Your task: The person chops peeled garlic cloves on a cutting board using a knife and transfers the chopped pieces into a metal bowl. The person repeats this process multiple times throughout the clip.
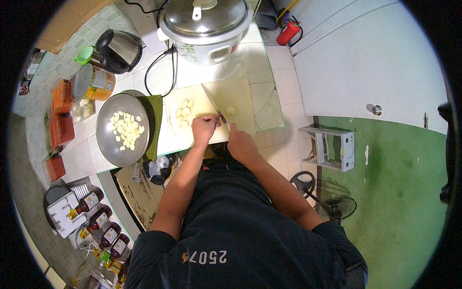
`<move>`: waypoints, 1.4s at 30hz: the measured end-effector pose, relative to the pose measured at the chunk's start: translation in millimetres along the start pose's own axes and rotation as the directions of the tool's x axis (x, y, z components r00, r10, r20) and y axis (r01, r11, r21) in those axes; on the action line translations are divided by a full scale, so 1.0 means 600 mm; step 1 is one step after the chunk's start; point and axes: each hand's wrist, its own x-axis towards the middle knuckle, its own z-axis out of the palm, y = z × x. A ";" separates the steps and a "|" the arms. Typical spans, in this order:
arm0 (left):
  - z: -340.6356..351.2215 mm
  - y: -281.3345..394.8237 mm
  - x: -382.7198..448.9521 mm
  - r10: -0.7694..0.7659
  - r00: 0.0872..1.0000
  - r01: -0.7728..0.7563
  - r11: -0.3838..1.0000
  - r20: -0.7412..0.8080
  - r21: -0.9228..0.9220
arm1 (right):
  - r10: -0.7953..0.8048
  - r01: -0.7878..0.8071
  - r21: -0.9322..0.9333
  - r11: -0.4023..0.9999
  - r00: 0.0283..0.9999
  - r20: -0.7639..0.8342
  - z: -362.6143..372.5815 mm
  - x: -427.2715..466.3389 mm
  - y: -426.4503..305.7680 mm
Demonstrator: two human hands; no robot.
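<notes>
My right hand (pixel 242 144) grips the handle of a kitchen knife (pixel 215 103), whose long blade points away across a pale cutting board (pixel 242 90). My left hand (pixel 204 128) is curled at the left side of the blade, near the handle; whether anything is pinched in its fingers is hidden. Left of the blade lies a group of peeled garlic cloves (pixel 185 107). Garlic pieces (pixel 230 111) rest on the board just right of the blade. A round metal pan (pixel 104 144) beside the board holds many garlic slices (pixel 127 130).
Beyond the board stands a large rice cooker (pixel 209 50), with a black cord (pixel 145 79) looping on the tiles. A green cloth (pixel 155 126) lies between pan and board. An electric kettle (pixel 121 50), a large can (pixel 95 83) and orange-red containers (pixel 62 130) line the wall.
</notes>
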 end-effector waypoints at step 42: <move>-0.004 -0.021 -0.018 0.409 0.891 -0.369 0.905 -0.195 0.212 | 0.092 -0.068 0.190 0.979 0.989 -0.118 0.008 0.043 0.111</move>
